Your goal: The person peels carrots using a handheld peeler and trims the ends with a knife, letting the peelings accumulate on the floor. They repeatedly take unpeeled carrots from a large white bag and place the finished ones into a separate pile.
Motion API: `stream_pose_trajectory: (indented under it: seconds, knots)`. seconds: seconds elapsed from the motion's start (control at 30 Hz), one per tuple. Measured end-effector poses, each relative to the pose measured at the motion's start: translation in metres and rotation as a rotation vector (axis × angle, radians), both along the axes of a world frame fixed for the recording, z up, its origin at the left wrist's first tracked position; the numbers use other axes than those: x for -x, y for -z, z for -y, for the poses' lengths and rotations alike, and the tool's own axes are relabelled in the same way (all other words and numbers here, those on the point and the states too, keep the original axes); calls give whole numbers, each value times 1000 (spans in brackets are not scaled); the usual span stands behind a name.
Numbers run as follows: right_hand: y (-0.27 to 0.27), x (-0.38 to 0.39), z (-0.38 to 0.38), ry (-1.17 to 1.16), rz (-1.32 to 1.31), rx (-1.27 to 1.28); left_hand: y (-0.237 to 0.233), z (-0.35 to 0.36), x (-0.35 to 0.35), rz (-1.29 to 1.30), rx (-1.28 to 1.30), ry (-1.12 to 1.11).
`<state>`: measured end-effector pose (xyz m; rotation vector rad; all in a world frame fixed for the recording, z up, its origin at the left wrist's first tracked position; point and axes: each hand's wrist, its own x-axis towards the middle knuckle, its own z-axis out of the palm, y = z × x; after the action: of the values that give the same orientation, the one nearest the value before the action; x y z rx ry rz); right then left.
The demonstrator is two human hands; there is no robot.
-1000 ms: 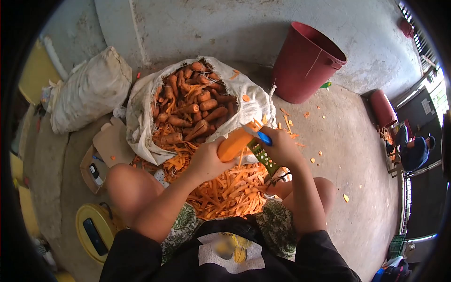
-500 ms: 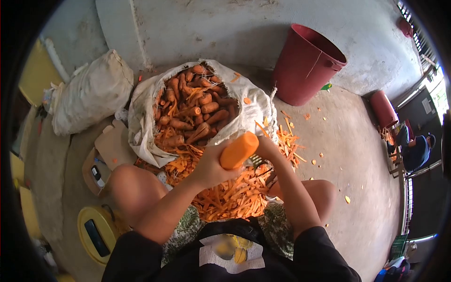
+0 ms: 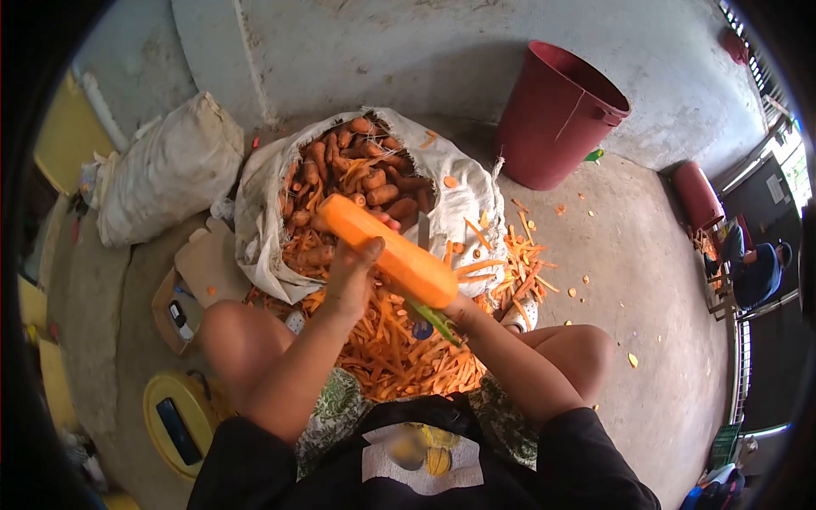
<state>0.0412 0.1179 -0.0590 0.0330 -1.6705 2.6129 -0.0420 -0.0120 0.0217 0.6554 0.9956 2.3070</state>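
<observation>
My left hand (image 3: pixel 349 276) grips a large peeled carrot (image 3: pixel 387 251), held slanted above my lap with its thick end toward me. My right hand (image 3: pixel 459 313) is mostly hidden under the carrot and holds a green-handled peeler (image 3: pixel 432 319) just below the carrot's near end. Behind the carrot stands an open white sack (image 3: pixel 459 191) full of unpeeled carrots (image 3: pixel 365 174). A heap of orange peelings (image 3: pixel 408 353) lies on the floor between my knees.
A dark red bucket (image 3: pixel 557 115) stands at the back right against the wall. A closed white sack (image 3: pixel 166 174) lies at the left, with a cardboard box (image 3: pixel 191 280) and a yellow lid (image 3: pixel 174 421) nearer. A seated person (image 3: pixel 752 272) is far right.
My left hand has swung the carrot up and round, from pointing right to lying slanted across the sack. My right hand with the peeler has dropped down under the carrot's near end.
</observation>
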Motion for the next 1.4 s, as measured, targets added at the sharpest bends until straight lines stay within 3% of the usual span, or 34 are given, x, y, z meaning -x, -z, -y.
stream_pose_trajectory:
  seconds: [0.1,0.13,0.17,0.2,0.3,0.37,0.43,0.5,0.6,0.63,0.67,0.77,0.83,0.87,0.9,0.93,0.97,1.03,1.13,1.23,1.4]
  knots:
    - [-31,-12,-17,116,163,-113,-6,17,19,-75,128,-27]
    - [-39,-16,-23,171,246,-169,-14,25,23,5,158,111]
    - [-43,-18,-30,226,329,-225,-13,29,28,5,160,113]
    - [-44,-20,-37,247,362,-118,-12,33,33,6,186,205]
    - [-35,-23,-59,291,284,-46,-18,39,40,-33,221,309]
    - [-62,-27,-54,355,330,-83,-29,47,46,-108,348,551]
    - [-71,-30,-56,350,287,-35,-21,44,44,-122,349,597]
    - [-77,-28,-50,376,324,-16,-10,36,34,-182,519,693]
    - [-73,-23,-39,410,215,20,21,16,18,-453,679,755]
    - [-69,-21,-37,378,228,-124,26,12,14,-617,780,826]
    - [-66,-19,-36,345,240,-270,30,11,9,-616,780,822]
    - [-79,-24,-32,370,316,-296,24,6,-4,-594,569,764]
    - [-90,-31,-38,350,385,-400,4,5,-10,-674,554,403]
    - [-88,-34,-43,375,321,-658,6,4,-9,-674,553,403]
    - [-87,-35,-46,396,250,-916,11,1,-7,-709,608,251]
    - [-99,-39,-43,426,285,-977,15,-1,-5,-740,660,96]
    - [-101,-39,-41,423,283,-978,17,-1,-4,-739,661,92]
    - [-102,-38,-39,431,410,-911,20,-3,-2,-886,895,-101]
    - [-67,-30,-43,499,347,-821,23,-4,-6,-1043,930,-161]
    - [-60,-27,-43,501,382,-785,29,-2,-5,-1110,828,10]
    - [-60,-22,-43,405,421,-788,29,-6,-15,-867,722,20]
